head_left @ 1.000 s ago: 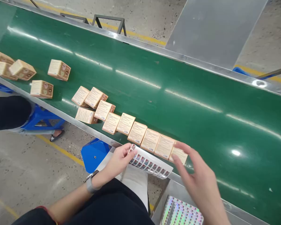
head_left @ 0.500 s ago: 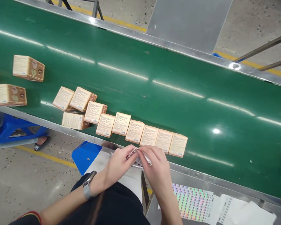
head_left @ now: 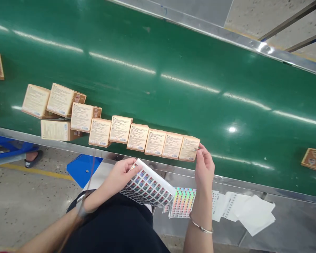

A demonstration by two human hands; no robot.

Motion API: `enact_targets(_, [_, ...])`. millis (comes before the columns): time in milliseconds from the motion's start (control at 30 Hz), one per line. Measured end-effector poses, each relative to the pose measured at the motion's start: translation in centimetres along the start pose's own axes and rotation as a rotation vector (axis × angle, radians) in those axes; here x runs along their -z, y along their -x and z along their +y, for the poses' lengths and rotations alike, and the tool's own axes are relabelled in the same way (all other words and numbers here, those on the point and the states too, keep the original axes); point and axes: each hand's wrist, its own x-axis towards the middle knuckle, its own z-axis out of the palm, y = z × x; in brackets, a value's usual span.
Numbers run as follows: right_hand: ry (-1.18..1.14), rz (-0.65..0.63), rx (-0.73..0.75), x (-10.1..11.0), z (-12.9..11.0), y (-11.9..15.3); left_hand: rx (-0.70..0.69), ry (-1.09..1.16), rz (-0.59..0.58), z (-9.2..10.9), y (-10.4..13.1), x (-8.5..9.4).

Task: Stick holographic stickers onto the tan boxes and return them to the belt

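My left hand [head_left: 125, 173] pinches the top edge of a sheet of small shiny stickers [head_left: 151, 186], which hangs tilted over my lap with its white upper margin curling. At the row's right end, my right hand [head_left: 204, 163] has its thumb and fingers closed at the right edge of a small cream-and-brown box [head_left: 189, 148]. Whether a sticker lies under those fingertips I cannot tell. Several similar boxes [head_left: 156, 142] stand side by side to the left, printed cream faces up.
The boxes are on a green conveyor belt [head_left: 147, 95] with a metal edge. More sticker sheets [head_left: 183, 202] and white papers [head_left: 255, 212] lie on the metal ledge at right. Another brown box [head_left: 314, 160] is at the far right. A blue stool [head_left: 10, 147] and a person's foot show at left.
My hands have separated. The right has moved from the sheet to the rightmost box, while the left keeps the sheet, now turned to show its stickers. The camera view has shifted right.
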Motion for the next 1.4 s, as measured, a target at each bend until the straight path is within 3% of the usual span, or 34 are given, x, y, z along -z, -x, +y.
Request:
enact_targets(133, [-0.017,0.026,-0.029,-0.3,1.5,-1.1,0.077,0.051,0.031,0.6,-0.2,0.4])
enact_targets(500, [0.174,0.215,0.091,-2.2,1.1,-0.9,0.070,0.027,0.017,0.3,-0.1,1.2])
enact_targets(667, [0.191,0.393,0.126,-3.4,-0.4,0.1,0.043,0.112,0.014,0.7,0.5,2.2])
enact_targets(733, [0.279,0.430,0.214,-3.6,-1.9,1.4,0.007,0.125,0.028,0.8,0.7,2.9])
enact_targets(767, [0.312,0.390,0.284,-3.6,-2.7,2.2,-0.011,0.126,0.044,0.8,0.8,3.3])
enact_targets(800, [0.326,0.269,0.348,-3.6,-3.6,3.1,-0.026,0.121,0.062,0.8,0.9,3.9])
enact_targets(900, [0.285,-0.420,0.350,-3.8,-5.8,6.0,-0.060,0.059,0.113,0.8,1.0,5.6])
enact_targets(933, [0.254,-0.605,0.294,-4.1,-6.3,6.8,-0.072,0.013,0.122,0.8,1.0,6.1])
enact_targets(967, [0.220,-0.708,0.233,-4.4,-6.6,7.6,-0.098,-0.051,0.144,0.9,1.0,6.5])
enact_targets(1033, [0.142,-0.695,0.140,-5.2,-6.8,8.8,-0.238,-0.237,0.284,1.1,1.1,7.0])
enact_targets(1133, [0.049,-0.586,0.065,-6.4,-7.0,9.9,-0.644,-0.624,0.542,2.1,1.7,6.4])
enact_targets(1167, [0.033,-0.569,0.065,-6.6,-7.1,10.2,-0.781,-0.740,0.523,2.5,1.9,5.9])
enact_targets(1233, [0.025,-0.542,0.091,-6.9,-7.6,10.6,-0.938,-0.884,0.304,3.2,2.3,5.0])
enact_targets(1300, [0.043,-0.518,0.127,-6.8,-8.2,10.8,-0.917,-0.892,0.063,3.8,2.3,4.4])
enact_targets(1400, [0.091,-0.528,0.184,-6.4,-9.1,10.8,-0.753,-0.821,-0.062,4.3,1.8,4.2])
